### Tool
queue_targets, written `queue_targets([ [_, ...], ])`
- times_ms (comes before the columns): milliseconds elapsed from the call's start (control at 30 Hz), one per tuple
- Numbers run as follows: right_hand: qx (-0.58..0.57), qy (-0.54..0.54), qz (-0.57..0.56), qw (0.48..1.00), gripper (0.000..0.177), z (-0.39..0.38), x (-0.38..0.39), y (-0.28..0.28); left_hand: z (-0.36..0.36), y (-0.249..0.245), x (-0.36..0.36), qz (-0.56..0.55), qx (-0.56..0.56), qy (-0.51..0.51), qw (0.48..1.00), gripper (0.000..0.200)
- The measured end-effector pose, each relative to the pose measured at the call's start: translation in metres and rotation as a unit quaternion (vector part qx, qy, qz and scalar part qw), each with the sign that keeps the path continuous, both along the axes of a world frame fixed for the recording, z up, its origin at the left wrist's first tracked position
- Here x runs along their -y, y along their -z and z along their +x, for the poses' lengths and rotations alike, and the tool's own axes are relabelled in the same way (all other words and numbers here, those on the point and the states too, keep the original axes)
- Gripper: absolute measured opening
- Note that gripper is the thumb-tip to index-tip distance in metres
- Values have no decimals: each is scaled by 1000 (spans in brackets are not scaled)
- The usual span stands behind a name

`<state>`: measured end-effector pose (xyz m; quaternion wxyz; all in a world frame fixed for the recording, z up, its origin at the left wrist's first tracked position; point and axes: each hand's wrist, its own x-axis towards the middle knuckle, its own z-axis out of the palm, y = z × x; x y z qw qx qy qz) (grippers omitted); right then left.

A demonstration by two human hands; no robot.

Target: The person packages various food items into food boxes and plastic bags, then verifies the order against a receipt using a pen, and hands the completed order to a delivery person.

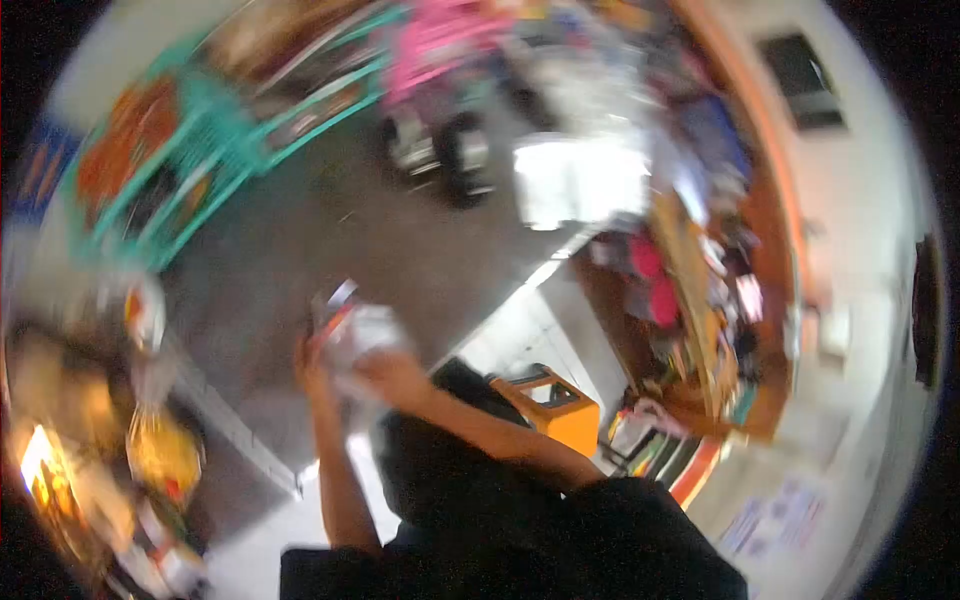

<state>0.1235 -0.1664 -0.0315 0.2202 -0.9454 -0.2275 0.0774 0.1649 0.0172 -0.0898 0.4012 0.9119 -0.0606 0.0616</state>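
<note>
Both hands are together in front of the body, at a blurred whitish, partly clear package [372, 330] with some red on its left side. My left hand [314, 368] is at the package's left edge, its fingers smeared by motion. My right hand [393, 380] lies against the package's lower right part, with the fingers curled round it. The package is above the dark grey floor. Its exact shape and contents are too blurred to tell.
Teal racks [215, 140] stand at the upper left, beside a pink item [430, 50]. An orange box-like object [565, 412] is close on the right. Cluttered wooden shelves [690, 300] line the right. A yellow bag [163, 455] hangs at the lower left.
</note>
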Motion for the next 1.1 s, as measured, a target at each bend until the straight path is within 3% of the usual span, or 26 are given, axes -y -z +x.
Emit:
queue_targets([
  [67, 68, -17, -39, 997, 34, 6, 8, -19, 5, -21, 7, -140, -95, -5, 986, 28],
  [100, -34, 68, -19, 997, 29, 12, 2, -25, 4, -29, 11, -177, -118, -16, 977, 28],
  [167, 75, 24, 43, 996, 28, 15, 16, -9, 2, -45, 30, -234, -146, -41, 960, 29],
  [233, 47, -11, 40, 998, 34, 27, 61, -91, -4, -60, 53, -269, -170, -55, 946, 29],
  [300, 48, 50, 79, 994, 36, 22, 97, -116, -13, -69, 83, -312, -206, -51, 926, 30],
  [467, 70, 186, 180, 963, 43, -7, 240, -156, -13, -86, 204, -425, -345, 70, 834, 32],
  [533, -6, 243, 213, 946, 43, -22, 312, -166, -13, -92, 272, -464, -398, 155, 776, 33],
  [567, 18, 247, 314, 916, 47, -27, 347, -159, -15, -93, 305, -460, -402, 198, 766, 34],
  [633, 130, 277, 278, 911, 47, -42, 423, -155, -1, -89, 387, -282, -273, 316, 864, 30],
  [667, 89, 321, 280, 900, 35, -51, 460, -182, 6, -86, 428, -196, -192, 352, 895, 28],
  [700, 108, 363, 281, 882, 48, -56, 495, -201, -2, -80, 450, -217, -312, 272, 884, 28],
  [733, 131, 389, 290, 864, 46, -60, 534, -202, -9, -73, 471, -243, -416, 171, 859, 27],
  [767, 155, 414, 300, 845, 44, -65, 573, -202, -10, -53, 513, -272, -368, 219, 862, 24],
  [800, 173, 445, 325, 816, 43, -76, 619, -199, -6, -67, 547, -216, -419, 215, 855, 23],
  [833, 194, 442, 305, 821, 45, -86, 660, -232, -1, -83, 560, -149, -472, 205, 844, 25],
  [867, 225, 465, 245, 820, 45, -96, 700, -255, 4, -93, 578, -143, -418, 269, 856, 29],
  [900, 250, 478, 244, 806, 44, -103, 740, -271, 2, -106, 590, -307, -432, 243, 813, 27],
  [933, 267, 484, 264, 791, 44, -112, 773, -282, 7, -110, 602, -225, -326, 285, 873, 26],
  [1000, 305, 489, 294, 762, 42, -123, 833, -307, 35, -106, 622, -133, -209, 326, 912, 26],
  [1067, 338, 484, 322, 740, 40, -126, 893, -327, 73, -92, 638, -176, -308, 245, 902, 24],
  [1100, 352, 479, 333, 732, 40, -122, 920, -336, 89, -96, 659, -262, -327, 180, 890, 21],
])
